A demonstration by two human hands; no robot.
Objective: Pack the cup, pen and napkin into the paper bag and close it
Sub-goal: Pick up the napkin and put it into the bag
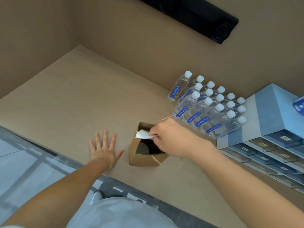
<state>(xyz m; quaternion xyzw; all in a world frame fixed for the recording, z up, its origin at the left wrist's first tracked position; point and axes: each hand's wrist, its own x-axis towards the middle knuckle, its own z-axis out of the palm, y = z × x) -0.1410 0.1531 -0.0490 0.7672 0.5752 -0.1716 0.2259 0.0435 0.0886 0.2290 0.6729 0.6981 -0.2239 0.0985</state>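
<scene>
Forearms: both reach in from the bottom edge, bare, over a light grey garment, nearest the lens.
Left hand (105,149): lies flat on the table (69,99), palm down, fingers spread wide, holding nothing; it sits just beside the bag's left wall without touching it.
Right hand (171,139): hangs over the mouth of the bag, fingers pinched together on one end of the napkin.
Napkin (143,134): white and crumpled, held above the bag's opening at its far-left rim; the free end points left.
Paper bag (144,160): brown, standing upright and open on the table between the two hands; a twisted paper handle shows at the far rim and another lies against the near wall.
Cup: a dark rounded shape inside the bag may be it; I cannot tell for sure.
Pen: cannot be made out.
Water bottles (207,106): clear with white caps and blue labels, grouped in rows behind the right hand.
Drawer unit (269,129): pale blue, at the right edge, beside the bottles.
</scene>
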